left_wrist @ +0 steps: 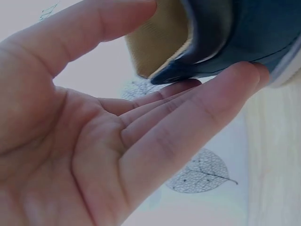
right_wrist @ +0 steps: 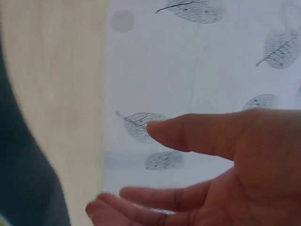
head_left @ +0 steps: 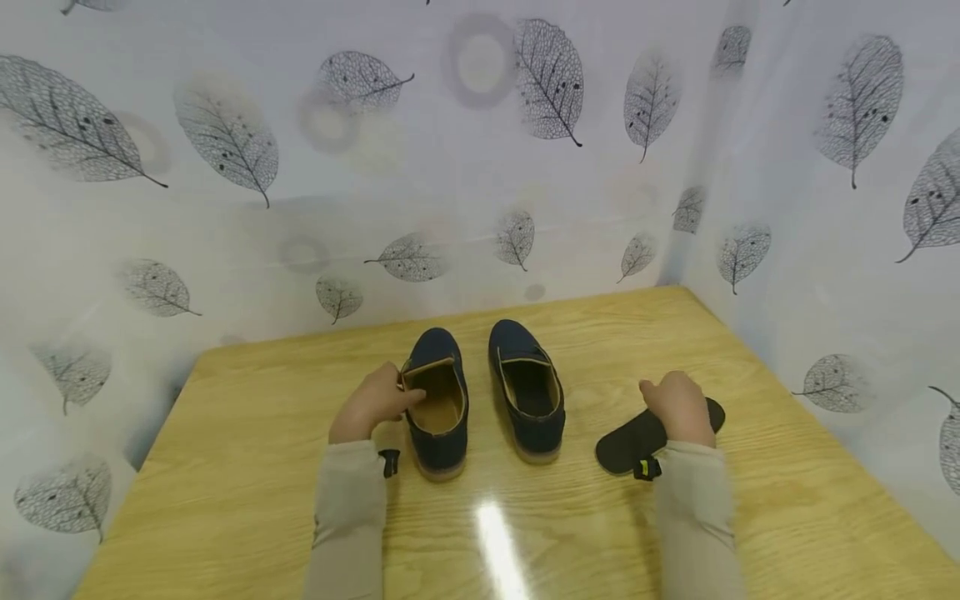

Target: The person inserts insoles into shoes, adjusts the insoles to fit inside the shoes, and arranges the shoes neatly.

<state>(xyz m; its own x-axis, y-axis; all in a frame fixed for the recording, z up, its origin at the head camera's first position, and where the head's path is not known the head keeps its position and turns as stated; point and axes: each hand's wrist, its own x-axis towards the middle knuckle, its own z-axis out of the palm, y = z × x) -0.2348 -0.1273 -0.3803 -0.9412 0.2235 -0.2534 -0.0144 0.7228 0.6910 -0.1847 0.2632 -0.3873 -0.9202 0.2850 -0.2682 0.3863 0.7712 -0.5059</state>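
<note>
Two dark blue slip-on shoes stand side by side on the table, toes away from me. My left hand (head_left: 373, 403) is at the left shoe (head_left: 441, 452). Its thumb reaches over the tan-lined opening while the fairly straight fingers lie along the outer side, as the left wrist view shows. The right shoe (head_left: 516, 340) looks dark inside and is untouched. A black insole (head_left: 624, 446) lies flat on the table at the right, partly hidden under my right hand (head_left: 677, 405). Thumb and fingers of that hand stand apart with nothing between them in the right wrist view.
The light wood table (head_left: 247, 467) ends at the back and right against a white curtain (head_left: 465, 183) printed with grey leaves. A bright light reflection (head_left: 501, 550) lies on the table near the front.
</note>
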